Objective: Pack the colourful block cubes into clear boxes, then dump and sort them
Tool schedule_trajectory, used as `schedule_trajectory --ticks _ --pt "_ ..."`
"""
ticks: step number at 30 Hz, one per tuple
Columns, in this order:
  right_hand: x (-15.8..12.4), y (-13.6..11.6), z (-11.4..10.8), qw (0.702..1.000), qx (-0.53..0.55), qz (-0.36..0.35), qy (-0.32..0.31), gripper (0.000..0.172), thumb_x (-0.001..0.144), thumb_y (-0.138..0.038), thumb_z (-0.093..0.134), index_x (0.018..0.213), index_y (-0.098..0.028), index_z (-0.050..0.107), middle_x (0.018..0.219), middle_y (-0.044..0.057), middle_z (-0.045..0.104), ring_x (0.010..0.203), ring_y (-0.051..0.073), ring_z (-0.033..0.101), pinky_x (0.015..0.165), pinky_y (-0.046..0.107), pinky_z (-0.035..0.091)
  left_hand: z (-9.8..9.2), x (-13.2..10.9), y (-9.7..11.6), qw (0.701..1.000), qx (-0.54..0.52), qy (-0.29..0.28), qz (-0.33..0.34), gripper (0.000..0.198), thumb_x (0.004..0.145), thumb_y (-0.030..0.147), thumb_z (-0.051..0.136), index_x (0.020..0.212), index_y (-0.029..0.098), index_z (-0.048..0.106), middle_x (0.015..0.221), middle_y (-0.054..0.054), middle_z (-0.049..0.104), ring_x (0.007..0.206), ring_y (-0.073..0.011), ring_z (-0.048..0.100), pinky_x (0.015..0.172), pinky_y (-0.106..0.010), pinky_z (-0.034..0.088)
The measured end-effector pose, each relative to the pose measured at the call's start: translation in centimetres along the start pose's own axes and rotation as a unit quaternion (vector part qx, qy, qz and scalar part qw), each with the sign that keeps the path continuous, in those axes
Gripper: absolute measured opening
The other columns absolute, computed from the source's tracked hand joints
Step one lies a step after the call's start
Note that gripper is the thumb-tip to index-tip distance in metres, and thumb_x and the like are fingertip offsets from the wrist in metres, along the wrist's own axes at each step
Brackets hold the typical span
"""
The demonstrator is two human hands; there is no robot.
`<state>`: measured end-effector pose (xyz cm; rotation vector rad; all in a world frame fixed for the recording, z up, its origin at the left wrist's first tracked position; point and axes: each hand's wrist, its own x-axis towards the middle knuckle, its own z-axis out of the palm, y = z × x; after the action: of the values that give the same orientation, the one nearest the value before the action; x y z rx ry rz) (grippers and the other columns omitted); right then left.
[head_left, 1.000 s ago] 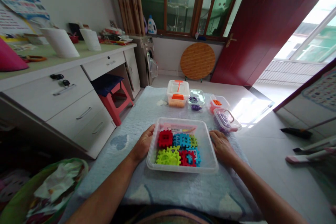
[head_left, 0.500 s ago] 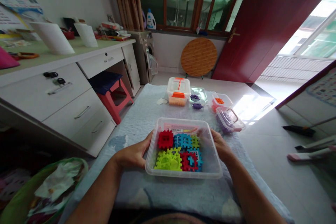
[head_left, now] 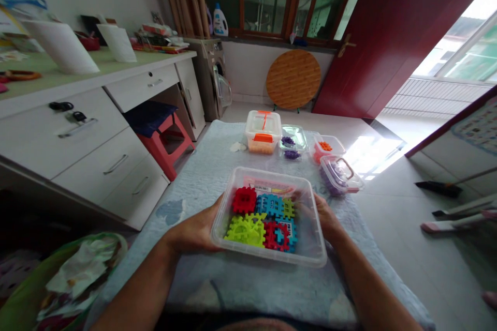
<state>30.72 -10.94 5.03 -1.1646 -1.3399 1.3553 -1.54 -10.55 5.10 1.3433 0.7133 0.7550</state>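
A clear plastic box (head_left: 310,240) is held just above the pale blue cloth, slightly tilted. Inside lie interlocking toy blocks: a red one (head_left: 244,199), a lime green one (head_left: 245,230), blue ones (head_left: 268,206) and a red-and-blue one (head_left: 278,235). My left hand (head_left: 194,232) grips the box's left side with fingers under it. My right hand (head_left: 325,217) grips the right side, fingers showing through the plastic.
Farther along the table cloth (head_left: 212,176) stand a lidded box with orange contents (head_left: 263,132), a clear dish with purple pieces (head_left: 292,140), a small box with orange pieces (head_left: 328,146) and a lidded purple box (head_left: 341,173). White drawers (head_left: 89,155) and a red stool (head_left: 163,137) stand left.
My hands went from resting beside the box to gripping its sides, and the box has risen slightly off the cloth toward me.
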Motion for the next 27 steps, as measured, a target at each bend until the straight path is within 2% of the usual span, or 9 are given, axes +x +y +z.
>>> schedule_trajectory --ticks 3,9,11,13,16,19,21,23,27 --pt "0.2 1.0 -0.1 1.0 -0.003 -0.018 0.003 0.039 0.074 -0.042 0.078 0.107 -0.022 0.07 0.107 0.007 0.074 0.096 0.026 0.07 0.087 0.044 0.057 -0.5 0.1 0.1 0.997 -0.058 -0.031 -0.029 0.087 0.066 0.024 0.082 0.144 0.029 0.045 0.132 -0.012 0.062 0.122 -0.0364 0.057 0.102 -0.051 0.046" --pt "0.4 1.8 -0.1 0.999 0.001 -0.027 -0.038 0.035 0.077 -0.039 0.076 0.107 -0.024 0.07 0.105 0.006 0.074 0.094 0.024 0.07 0.089 0.044 0.057 -1.8 0.6 -0.2 0.994 -0.105 0.031 -0.033 0.077 0.065 0.03 0.084 0.136 0.026 0.054 0.132 -0.013 0.062 0.123 -0.0352 0.057 0.1 -0.049 0.048" --pt "0.3 1.8 0.2 0.998 0.005 -0.025 -0.059 0.034 0.078 -0.04 0.075 0.107 -0.024 0.069 0.106 0.006 0.073 0.097 0.024 0.069 0.091 0.044 0.056 -2.2 1.1 -0.4 0.991 -0.1 0.079 -0.033 0.067 0.071 0.032 0.081 0.133 0.024 0.056 0.131 -0.013 0.062 0.121 -0.0327 0.059 0.101 -0.046 0.048" --pt "0.2 1.7 0.5 0.996 0.0 -0.02 -0.088 0.034 0.079 -0.042 0.073 0.108 -0.024 0.069 0.109 0.006 0.073 0.1 0.024 0.068 0.093 0.043 0.055 -2.6 1.8 -0.7 0.985 -0.079 0.155 -0.014 0.057 0.076 0.038 0.076 0.128 0.021 0.059 0.128 -0.013 0.065 0.119 -0.0309 0.06 0.103 -0.044 0.046" --pt "0.0 1.8 1.1 0.989 -0.01 -0.019 -0.148 0.035 0.082 -0.043 0.07 0.111 -0.023 0.067 0.11 0.007 0.072 0.102 0.023 0.067 0.094 0.04 0.054 -2.9 2.5 -1.2 0.962 -0.004 0.273 0.02 0.053 0.08 0.049 0.069 0.122 0.018 0.062 0.12 -0.011 0.069 0.121 -0.0307 0.058 0.106 -0.045 0.042" --pt "-0.3 1.8 1.5 0.981 -0.003 -0.026 -0.193 0.038 0.085 -0.042 0.067 0.118 -0.024 0.063 0.116 0.008 0.069 0.106 0.023 0.066 0.096 0.04 0.051 -2.8 2.6 -1.7 0.942 0.072 0.326 0.026 0.054 0.079 0.056 0.065 0.117 0.019 0.066 0.122 -0.011 0.068 0.129 -0.0321 0.051 0.112 -0.047 0.035" --pt "-0.4 1.6 1.6 0.977 0.011 -0.025 -0.211 0.045 0.086 -0.043 0.066 0.126 -0.025 0.059 0.122 0.009 0.067 0.111 0.023 0.064 0.1 0.041 0.049 -2.4 2.3 -1.9 0.935 0.094 0.34 0.034 0.055 0.075 0.058 0.067 0.113 0.019 0.069 0.128 -0.012 0.065 0.135 -0.0331 0.045 0.118 -0.045 0.026" --pt "-0.5 1.4 1.7 0.972 0.031 -0.013 -0.233 0.054 0.084 -0.046 0.066 0.133 -0.026 0.053 0.128 0.01 0.064 0.116 0.024 0.061 0.102 0.043 0.046 -1.6 2.1 -2.0 0.939 0.079 0.331 0.043 0.057 0.072 0.058 0.07 0.115 0.021 0.069 0.136 -0.011 0.06 0.139 -0.0326 0.039 0.121 -0.043 0.021" --pt "-1.0 0.5 2.2 0.96 0.058 0.001 -0.275 0.071 0.081 -0.052 0.067 0.143 -0.027 0.044 0.14 0.011 0.056 0.126 0.027 0.054 0.107 0.045 0.04 0.3 2.2 -1.6 0.963 -0.068 0.258 0.051 0.069 0.079 0.06 0.064 0.137 0.024 0.054 0.143 -0.007 0.055 0.138 -0.0302 0.041 0.117 -0.044 0.032"
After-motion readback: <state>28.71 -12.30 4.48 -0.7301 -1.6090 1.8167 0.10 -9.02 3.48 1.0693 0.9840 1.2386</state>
